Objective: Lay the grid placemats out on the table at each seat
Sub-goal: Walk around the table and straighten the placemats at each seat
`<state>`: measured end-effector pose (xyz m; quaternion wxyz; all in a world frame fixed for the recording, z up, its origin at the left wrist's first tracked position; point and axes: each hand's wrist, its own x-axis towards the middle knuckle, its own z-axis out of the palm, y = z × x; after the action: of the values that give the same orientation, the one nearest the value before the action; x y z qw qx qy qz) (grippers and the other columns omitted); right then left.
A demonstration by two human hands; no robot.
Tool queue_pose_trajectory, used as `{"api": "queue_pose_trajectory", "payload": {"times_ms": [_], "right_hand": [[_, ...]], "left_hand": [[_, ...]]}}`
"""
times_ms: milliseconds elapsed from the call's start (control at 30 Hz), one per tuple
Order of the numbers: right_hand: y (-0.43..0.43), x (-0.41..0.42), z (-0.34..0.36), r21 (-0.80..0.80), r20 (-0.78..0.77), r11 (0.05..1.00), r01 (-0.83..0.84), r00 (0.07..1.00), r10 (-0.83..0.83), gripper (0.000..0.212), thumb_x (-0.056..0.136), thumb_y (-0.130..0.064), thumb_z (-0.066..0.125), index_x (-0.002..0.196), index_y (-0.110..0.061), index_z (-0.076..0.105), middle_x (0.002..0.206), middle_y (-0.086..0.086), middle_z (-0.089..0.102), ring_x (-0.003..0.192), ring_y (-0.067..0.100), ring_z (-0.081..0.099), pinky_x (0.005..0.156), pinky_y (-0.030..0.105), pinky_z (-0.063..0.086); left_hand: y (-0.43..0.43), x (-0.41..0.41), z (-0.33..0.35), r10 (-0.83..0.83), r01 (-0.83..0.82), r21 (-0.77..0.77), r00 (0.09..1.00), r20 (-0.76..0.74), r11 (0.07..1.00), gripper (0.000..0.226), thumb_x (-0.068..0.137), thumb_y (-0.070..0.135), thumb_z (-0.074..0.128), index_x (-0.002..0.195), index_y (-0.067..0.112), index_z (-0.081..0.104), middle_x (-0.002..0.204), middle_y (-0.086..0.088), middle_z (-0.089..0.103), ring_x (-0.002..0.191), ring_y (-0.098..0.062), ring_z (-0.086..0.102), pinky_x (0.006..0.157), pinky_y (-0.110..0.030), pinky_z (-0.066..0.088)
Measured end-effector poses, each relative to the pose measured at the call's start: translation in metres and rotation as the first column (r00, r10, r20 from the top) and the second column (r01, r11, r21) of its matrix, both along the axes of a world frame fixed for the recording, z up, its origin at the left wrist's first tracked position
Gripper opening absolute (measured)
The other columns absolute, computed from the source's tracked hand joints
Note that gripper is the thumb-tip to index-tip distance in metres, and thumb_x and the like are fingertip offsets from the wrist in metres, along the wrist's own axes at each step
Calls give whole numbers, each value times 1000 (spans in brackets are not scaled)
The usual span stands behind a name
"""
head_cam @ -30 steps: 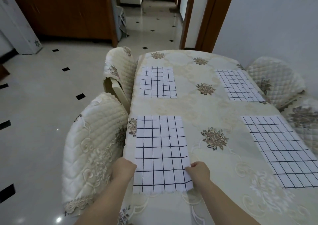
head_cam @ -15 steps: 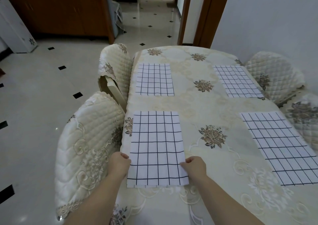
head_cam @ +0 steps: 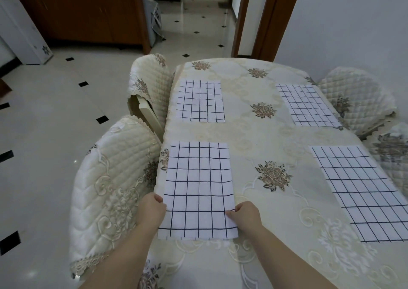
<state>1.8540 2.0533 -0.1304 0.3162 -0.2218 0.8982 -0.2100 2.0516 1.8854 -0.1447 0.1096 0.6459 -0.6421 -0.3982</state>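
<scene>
The near left grid placemat (head_cam: 198, 185), white with black lines, lies flat on the cream floral tablecloth (head_cam: 260, 138). My left hand (head_cam: 151, 211) pinches its left edge near the front corner. My right hand (head_cam: 247, 216) pinches its right edge opposite. Three more grid placemats lie flat: far left (head_cam: 200, 101), far right (head_cam: 306, 105) and near right (head_cam: 362, 191).
Quilted cream chairs stand along the left side, one near (head_cam: 110, 178) and one farther (head_cam: 150, 79), and two more on the right (head_cam: 357, 98). Shiny tiled floor (head_cam: 55, 123) lies to the left. A wooden cabinet (head_cam: 88, 10) and a doorway stand beyond the table.
The view has shifted slightly and the near left placemat sits a little farther left toward the table edge. Both hands still hold its side edges.
</scene>
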Motion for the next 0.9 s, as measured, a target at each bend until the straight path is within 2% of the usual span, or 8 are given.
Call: {"api": "queue_pose_trajectory", "payload": {"times_ms": [167, 300, 433, 600, 700, 800, 900], "right_hand": [[3, -2, -1, -10, -9, 1000, 12, 1000, -12, 46, 75, -24, 68, 47, -17, 33, 47, -2, 35, 46, 12, 34, 46, 26, 25], [7, -3, -2, -23, -14, 999, 36, 999, -36, 46, 75, -24, 69, 48, -17, 33, 47, -1, 35, 47, 13, 34, 47, 27, 25], [9, -3, -3, -35, 15, 995, 89, 996, -89, 38, 72, -24, 70, 53, -14, 39, 53, 2, 43, 52, 16, 41, 50, 28, 30], [10, -3, -5, -19, 9, 997, 74, 997, -74, 33, 74, -27, 69, 58, -13, 44, 59, 4, 47, 57, 18, 44, 53, 28, 31], [12, -5, -3, -20, 14, 994, 109, 994, -108, 33, 77, -33, 69, 63, -11, 49, 63, 6, 53, 60, 19, 49, 56, 28, 34], [14, -9, 4, -29, 8, 989, 145, 989, -145, 30, 83, -37, 64, 77, -10, 55, 73, 4, 61, 74, 21, 56, 63, 29, 39], [10, -9, 14, -126, 10, 973, 195, 981, -195, 25, 89, -36, 57, 90, -11, 57, 88, 4, 64, 83, 21, 57, 68, 30, 38]], "left_hand": [[0, 2, -3, -34, 34, -20, 999, -1, 999, 11, 78, 7, 66, 87, 12, 62, 92, -10, 66, 81, -28, 61, 68, -33, 51], [1, 1, -4, -57, 57, -31, 998, 10, 998, 11, 79, 9, 67, 88, 13, 63, 93, -9, 66, 80, -28, 61, 64, -30, 45], [3, 0, -4, -71, 72, -43, 997, 32, 996, 11, 78, 10, 68, 85, 16, 62, 92, -7, 65, 83, -28, 62, 68, -32, 48], [5, 1, -5, -61, 61, -23, 997, 37, 998, 9, 78, 12, 66, 84, 17, 61, 88, -4, 64, 83, -26, 61, 67, -30, 47], [4, 2, -3, -2, 2, 15, 1000, -7, 1000, 6, 81, 17, 63, 76, 15, 60, 79, -5, 65, 77, -26, 62, 67, -32, 50], [3, 5, 1, 76, -69, 75, 993, -86, 995, 18, 82, 28, 58, 72, 13, 60, 71, -9, 66, 72, -30, 63, 70, -37, 52], [0, 8, 6, 164, -138, 138, 967, -195, 981, 32, 81, 38, 54, 72, 9, 63, 73, -16, 69, 68, -33, 64, 69, -38, 53]]}}
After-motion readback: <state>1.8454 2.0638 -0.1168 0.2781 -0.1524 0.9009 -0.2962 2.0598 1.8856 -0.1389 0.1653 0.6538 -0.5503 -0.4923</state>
